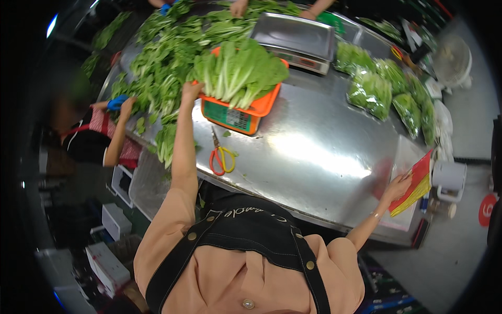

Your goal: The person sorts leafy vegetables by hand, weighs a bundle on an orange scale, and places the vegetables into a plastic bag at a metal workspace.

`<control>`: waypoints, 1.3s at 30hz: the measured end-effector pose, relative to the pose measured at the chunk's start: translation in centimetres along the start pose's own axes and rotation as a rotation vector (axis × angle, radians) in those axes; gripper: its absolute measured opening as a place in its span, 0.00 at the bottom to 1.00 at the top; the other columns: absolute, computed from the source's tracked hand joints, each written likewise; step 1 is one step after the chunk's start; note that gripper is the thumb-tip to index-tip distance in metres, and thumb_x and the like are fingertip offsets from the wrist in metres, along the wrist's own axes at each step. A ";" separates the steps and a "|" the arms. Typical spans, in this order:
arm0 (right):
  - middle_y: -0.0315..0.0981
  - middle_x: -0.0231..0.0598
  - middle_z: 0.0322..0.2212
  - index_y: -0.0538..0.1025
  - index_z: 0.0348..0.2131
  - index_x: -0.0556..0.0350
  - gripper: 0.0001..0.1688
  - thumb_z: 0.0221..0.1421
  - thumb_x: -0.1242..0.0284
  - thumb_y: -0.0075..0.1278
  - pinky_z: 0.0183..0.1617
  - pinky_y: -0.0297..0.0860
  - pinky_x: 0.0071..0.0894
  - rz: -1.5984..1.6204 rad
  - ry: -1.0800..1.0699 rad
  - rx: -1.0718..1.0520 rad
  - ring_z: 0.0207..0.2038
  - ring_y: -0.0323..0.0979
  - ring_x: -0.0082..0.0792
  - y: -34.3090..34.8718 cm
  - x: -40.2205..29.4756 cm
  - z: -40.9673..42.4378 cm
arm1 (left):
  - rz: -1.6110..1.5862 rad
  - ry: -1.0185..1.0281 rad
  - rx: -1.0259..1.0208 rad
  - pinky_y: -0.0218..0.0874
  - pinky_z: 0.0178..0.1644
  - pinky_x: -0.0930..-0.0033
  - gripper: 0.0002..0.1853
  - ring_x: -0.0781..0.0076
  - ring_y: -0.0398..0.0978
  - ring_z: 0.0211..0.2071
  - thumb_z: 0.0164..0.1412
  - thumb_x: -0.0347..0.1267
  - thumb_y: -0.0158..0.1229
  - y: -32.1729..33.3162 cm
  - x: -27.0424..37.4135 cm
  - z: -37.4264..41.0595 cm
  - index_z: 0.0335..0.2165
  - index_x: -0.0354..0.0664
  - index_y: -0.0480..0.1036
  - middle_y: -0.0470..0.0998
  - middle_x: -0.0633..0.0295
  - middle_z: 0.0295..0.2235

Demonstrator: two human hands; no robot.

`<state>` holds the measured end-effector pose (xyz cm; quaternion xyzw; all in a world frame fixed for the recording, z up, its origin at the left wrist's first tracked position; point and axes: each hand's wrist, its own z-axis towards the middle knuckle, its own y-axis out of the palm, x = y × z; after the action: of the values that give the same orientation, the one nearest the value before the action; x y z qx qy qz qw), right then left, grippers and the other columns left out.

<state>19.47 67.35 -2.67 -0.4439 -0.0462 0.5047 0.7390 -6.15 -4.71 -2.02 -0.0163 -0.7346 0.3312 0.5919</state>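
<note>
My left hand is at the left edge of an orange digital scale, beside a pile of leafy greens resting on its pan; whether it grips the pan or a stem I cannot tell. Scissors with one red and one yellow handle lie on the metal table in front of the scale. Far to the right, my right hand holds a red and yellow plastic packet above clear plastic bags at the table's right end.
Loose greens cover the left of the metal table. A second scale stands at the back, bagged greens at the back right. A co-worker's blue-gloved hand is at the left; other people's hands are across the table. A fan stands beyond.
</note>
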 end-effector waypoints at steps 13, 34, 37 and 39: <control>0.65 0.50 0.35 0.65 0.44 0.65 0.25 0.49 0.67 0.50 0.41 0.63 0.39 0.476 -0.318 -0.644 0.36 0.66 0.47 0.5 -28.7 -17.8 | -0.169 0.054 -0.151 0.62 0.34 0.69 0.24 0.69 0.71 0.30 0.46 0.38 0.58 3.0 1.9 -0.9 0.37 0.28 0.68 0.74 0.55 0.31; 0.73 0.39 0.13 0.75 0.16 0.63 0.31 0.43 0.49 0.48 0.27 0.68 0.34 0.579 -0.324 -1.060 0.19 0.73 0.34 7.2 -50.8 -12.0 | -0.306 -0.007 -0.545 0.63 0.33 0.70 0.25 0.71 0.71 0.31 0.48 0.31 0.59 2.6 6.1 -2.1 0.44 0.34 0.62 0.73 0.56 0.33; 0.73 0.40 0.13 0.75 0.16 0.63 0.29 0.44 0.52 0.47 0.27 0.68 0.33 0.620 -0.291 -1.156 0.19 0.73 0.34 6.2 -50.9 -11.8 | -0.244 0.091 -0.520 0.62 0.21 0.71 0.21 0.72 0.71 0.22 0.46 0.30 0.59 1.7 6.5 -3.0 0.41 0.35 0.66 0.74 0.57 0.30; 0.72 0.40 0.13 0.75 0.16 0.63 0.27 0.44 0.53 0.46 0.27 0.68 0.33 0.581 -0.322 -1.135 0.19 0.73 0.34 5.8 -50.8 -12.0 | -0.212 0.207 -0.527 0.63 0.25 0.70 0.21 0.71 0.72 0.26 0.46 0.30 0.59 1.7 6.0 -3.3 0.41 0.35 0.66 0.74 0.55 0.32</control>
<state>-3.11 20.63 5.25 -0.6781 -0.2932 0.6411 0.2077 -5.73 0.68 2.55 -0.1262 -0.7287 0.0621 0.6702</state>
